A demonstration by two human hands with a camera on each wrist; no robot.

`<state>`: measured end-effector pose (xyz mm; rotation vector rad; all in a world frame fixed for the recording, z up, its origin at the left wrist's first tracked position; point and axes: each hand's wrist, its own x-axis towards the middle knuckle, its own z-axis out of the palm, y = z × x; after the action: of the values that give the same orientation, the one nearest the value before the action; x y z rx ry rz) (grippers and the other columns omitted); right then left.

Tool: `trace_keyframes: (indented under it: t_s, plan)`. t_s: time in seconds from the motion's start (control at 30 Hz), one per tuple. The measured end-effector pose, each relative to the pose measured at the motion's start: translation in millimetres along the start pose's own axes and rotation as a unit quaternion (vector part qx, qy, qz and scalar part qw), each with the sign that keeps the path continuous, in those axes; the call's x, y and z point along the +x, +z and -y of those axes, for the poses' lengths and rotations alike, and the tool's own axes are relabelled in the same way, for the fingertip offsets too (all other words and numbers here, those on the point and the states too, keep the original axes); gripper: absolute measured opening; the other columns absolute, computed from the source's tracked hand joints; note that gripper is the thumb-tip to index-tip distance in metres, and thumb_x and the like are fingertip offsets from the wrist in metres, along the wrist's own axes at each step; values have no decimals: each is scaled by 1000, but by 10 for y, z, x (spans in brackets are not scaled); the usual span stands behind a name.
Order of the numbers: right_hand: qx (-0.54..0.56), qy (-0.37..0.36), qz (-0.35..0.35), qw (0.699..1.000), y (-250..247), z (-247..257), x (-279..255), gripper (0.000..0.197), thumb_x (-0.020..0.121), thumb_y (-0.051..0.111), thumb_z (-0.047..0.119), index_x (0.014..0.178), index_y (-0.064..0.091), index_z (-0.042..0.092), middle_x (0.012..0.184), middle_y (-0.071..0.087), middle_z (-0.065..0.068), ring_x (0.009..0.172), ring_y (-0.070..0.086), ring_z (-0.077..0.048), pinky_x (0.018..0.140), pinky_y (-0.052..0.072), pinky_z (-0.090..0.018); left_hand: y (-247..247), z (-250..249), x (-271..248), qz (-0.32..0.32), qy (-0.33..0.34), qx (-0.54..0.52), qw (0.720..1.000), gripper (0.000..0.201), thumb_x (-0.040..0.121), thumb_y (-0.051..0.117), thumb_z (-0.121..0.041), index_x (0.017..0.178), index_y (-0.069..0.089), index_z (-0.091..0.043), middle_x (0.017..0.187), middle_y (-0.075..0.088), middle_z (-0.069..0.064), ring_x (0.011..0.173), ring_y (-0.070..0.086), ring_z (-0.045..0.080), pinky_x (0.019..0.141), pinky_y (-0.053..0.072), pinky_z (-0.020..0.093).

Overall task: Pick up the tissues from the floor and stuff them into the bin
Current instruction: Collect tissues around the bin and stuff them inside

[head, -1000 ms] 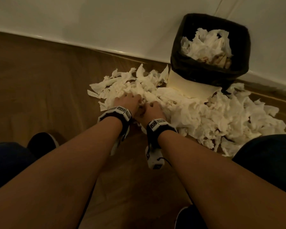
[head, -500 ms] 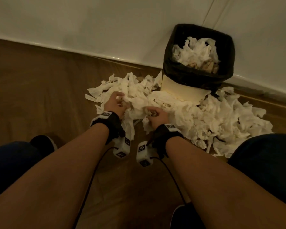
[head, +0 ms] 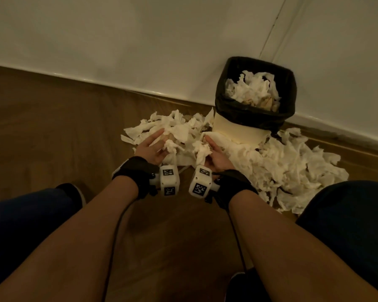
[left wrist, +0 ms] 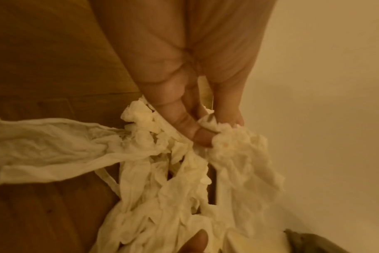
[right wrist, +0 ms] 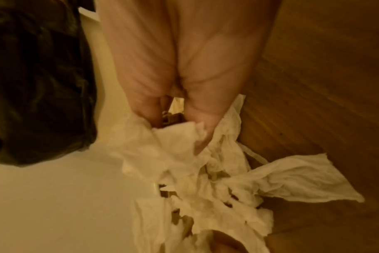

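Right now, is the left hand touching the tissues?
Touching. The left wrist view shows the left hand with its fingers curled into the tissues, pinching a clump.

Bin (head: 238,110) against wall (head: 162,40); tissues (head: 292,166) on floor (head: 52,131) before and right of it

A brown wooden floor (head: 52,131) meets a white wall. On it, beyond the right hand (head: 218,158), stands a bin (head: 238,131) with a black liner. Crumpled white tissues (head: 292,171) lie heaped around both hands and off to the right.
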<state>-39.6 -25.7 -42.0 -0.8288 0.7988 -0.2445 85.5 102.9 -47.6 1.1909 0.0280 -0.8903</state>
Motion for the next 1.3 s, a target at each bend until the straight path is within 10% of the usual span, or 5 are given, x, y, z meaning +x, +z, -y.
trace_keyframes:
  t_s: [0.23, 0.7, 0.97, 1.17, 1.3]
  plan:
    - [88, -23, 40, 995, 116, 178, -177, 50, 98, 34, -4, 142, 37, 19, 143, 42, -17, 129, 44, -33, 85, 49, -33, 187, -156, -144, -43, 8, -68, 997, 23, 91, 53, -1, 93, 51, -25, 94, 59, 5, 78, 59, 16, 56, 55, 22]
    - [208, -115, 126, 963, 370, 1058, -506, 39, 98, 31, -3, 117, 53, 23, 99, 57, -11, 79, 54, -20, 55, 56, -22, 550, -632, -239, 35, 67, -128, 989, 24, 92, 54, -8, 113, 58, -19, 80, 73, -2, 72, 70, 8, 69, 57, 21]
    - [221, -165, 129, 953, 311, 1633, -644, 35, 90, 44, 3, 122, 53, 16, 102, 62, -10, 83, 57, -20, 97, 43, -31, 1024, -979, -257, 92, 100, -147, 980, 29, 94, 47, -4, 120, 51, -18, 83, 72, 0, 68, 69, 9, 55, 55, 18]
    - [220, -163, 123, 954, 147, 2042, -724, 75, 48, 71, 7, 120, 52, 20, 84, 60, -7, 67, 60, -16, 60, 56, -23, 1658, -1140, -199, 142, 105, -126, 976, 27, 93, 50, -5, 116, 55, -20, 98, 66, 3, 82, 65, 12, 63, 55, 18]
    - [175, -166, 79, 967, -19, 2227, -628, 53, 87, 52, 15, 138, 37, 20, 91, 55, -7, 70, 60, -15, 68, 57, -28, 2024, -1151, -151, 190, 108, -103, 970, 24, 93, 51, -7, 114, 56, -19, 100, 65, 3, 89, 62, 14, 67, 55, 19]
